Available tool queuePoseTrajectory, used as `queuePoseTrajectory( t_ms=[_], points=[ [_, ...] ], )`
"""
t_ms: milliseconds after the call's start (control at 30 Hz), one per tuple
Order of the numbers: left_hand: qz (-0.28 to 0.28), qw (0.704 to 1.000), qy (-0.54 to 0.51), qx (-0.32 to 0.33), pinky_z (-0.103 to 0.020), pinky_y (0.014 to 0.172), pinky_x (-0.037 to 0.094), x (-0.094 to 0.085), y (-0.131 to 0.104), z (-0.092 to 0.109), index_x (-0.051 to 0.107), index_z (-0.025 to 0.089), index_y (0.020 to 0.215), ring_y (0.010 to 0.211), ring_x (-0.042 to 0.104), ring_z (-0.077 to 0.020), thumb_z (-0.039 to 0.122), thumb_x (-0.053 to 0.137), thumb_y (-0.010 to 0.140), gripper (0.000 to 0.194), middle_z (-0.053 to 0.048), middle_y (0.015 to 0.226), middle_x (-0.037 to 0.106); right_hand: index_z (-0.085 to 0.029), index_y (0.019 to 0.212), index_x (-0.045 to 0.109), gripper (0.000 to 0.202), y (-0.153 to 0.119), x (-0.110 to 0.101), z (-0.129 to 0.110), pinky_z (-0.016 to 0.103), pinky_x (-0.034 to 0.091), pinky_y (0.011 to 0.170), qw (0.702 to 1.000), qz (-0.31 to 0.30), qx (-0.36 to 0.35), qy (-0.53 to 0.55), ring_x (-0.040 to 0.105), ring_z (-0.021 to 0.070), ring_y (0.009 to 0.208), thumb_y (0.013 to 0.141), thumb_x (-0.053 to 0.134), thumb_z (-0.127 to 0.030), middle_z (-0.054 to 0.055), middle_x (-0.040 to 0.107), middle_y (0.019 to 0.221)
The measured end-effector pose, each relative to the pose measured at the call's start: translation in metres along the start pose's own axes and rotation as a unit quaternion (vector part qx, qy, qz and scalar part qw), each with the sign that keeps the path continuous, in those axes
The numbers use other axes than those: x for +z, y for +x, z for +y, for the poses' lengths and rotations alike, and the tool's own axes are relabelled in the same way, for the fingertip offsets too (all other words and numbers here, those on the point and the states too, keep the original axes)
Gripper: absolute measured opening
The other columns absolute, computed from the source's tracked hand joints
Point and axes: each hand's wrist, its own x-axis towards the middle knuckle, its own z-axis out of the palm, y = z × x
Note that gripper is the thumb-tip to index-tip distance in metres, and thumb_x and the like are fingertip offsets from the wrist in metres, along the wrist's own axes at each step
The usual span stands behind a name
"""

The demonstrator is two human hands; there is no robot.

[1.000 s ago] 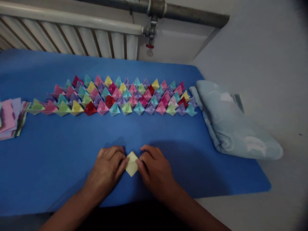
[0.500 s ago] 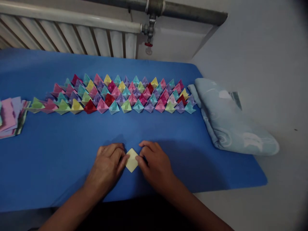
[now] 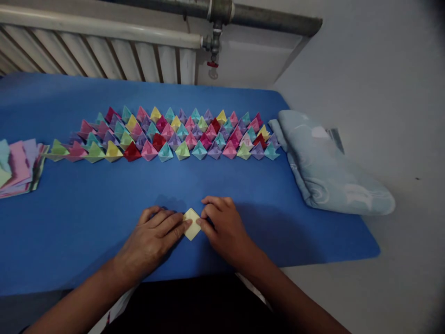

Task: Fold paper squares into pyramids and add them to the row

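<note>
A small pale yellow folded paper (image 3: 191,233), diamond-shaped, lies close to the near side of the blue table. My left hand (image 3: 153,236) holds its left side, fingers stretched out nearly flat and the thumb pressed on top of the paper. At the right corner, my right hand (image 3: 224,229) grips the paper with its thumb and curled fingers. Whether any fingertips are under the paper is hidden. Beyond both hands stand rows of folded paper boats (image 3: 182,150) in pink, yellow, green, blue, purple and red.
A stack of coloured paper sheets (image 3: 21,162) lies at the left edge of the blue table (image 3: 86,199). On the right rests a folded light-blue cloth (image 3: 323,167). A white radiator (image 3: 104,35) and a pipe with a red-handled valve (image 3: 212,64) run behind the table.
My left hand's fingers have straightened and its thumb has slid further over the yellow paper. My right hand keeps its hold at the right corner. The view has shifted slightly.
</note>
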Motion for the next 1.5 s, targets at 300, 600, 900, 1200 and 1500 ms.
queuePoseTrajectory(
  t_ms=[300,600,900,1200,1500],
  points=[
    [-0.034,0.998,0.006,-0.052,-0.042,0.085,0.040,-0.006,0.013,0.004,0.069,0.019,0.094,0.102,0.058,-0.0264,0.016,0.046,0.093,0.024,-0.008,0.112,0.069,-0.020,0.081,0.062,0.009,-0.002,-0.003,0.007,0.045,0.041,0.094,0.999,0.009,0.028,0.021,0.055,0.0255,0.110,0.078,0.068,-0.013,0.008,0.066,0.111],
    [-0.263,0.957,-0.104,-0.058,-0.030,0.069,0.044,-0.005,0.092,-0.022,0.060,0.022,0.088,0.076,0.063,-0.0192,0.009,0.056,0.070,0.022,0.000,0.083,0.067,-0.021,0.081,0.059,0.015,-0.003,-0.001,0.014,0.044,0.043,0.092,0.997,0.047,0.020,0.065,0.056,0.0266,0.108,0.074,0.070,-0.014,0.008,0.067,0.108],
    [-0.322,0.888,-0.259,-0.202,-0.019,0.047,0.037,-0.015,0.085,-0.040,0.058,0.020,0.065,0.052,0.053,-0.0100,0.023,0.061,0.072,0.008,0.005,0.059,0.058,-0.021,0.085,0.061,0.004,-0.005,-0.007,0.018,0.041,0.047,0.085,0.972,0.132,0.066,0.182,0.060,0.0241,0.102,0.081,0.062,-0.020,0.009,0.068,0.104],
    [0.080,0.668,-0.558,-0.486,-0.023,0.057,0.043,-0.011,0.046,-0.003,0.060,0.017,0.064,0.055,0.052,-0.0091,0.033,0.076,0.067,0.023,0.003,0.057,0.059,-0.020,0.092,0.063,0.023,0.006,-0.001,-0.016,0.029,0.048,0.074,0.842,-0.006,0.190,0.505,0.062,0.0165,0.080,0.074,0.069,-0.033,0.002,0.069,0.086],
    [0.023,0.847,-0.433,-0.307,-0.029,0.072,0.048,-0.022,0.043,-0.014,0.068,0.023,0.092,0.080,0.062,-0.0159,0.027,0.068,0.079,0.013,-0.002,0.087,0.068,-0.019,0.076,0.060,0.012,0.006,-0.001,-0.012,0.026,0.040,0.064,0.980,0.032,0.014,0.198,0.052,0.0131,0.066,0.087,0.056,-0.020,-0.001,0.060,0.069]
  ],
)
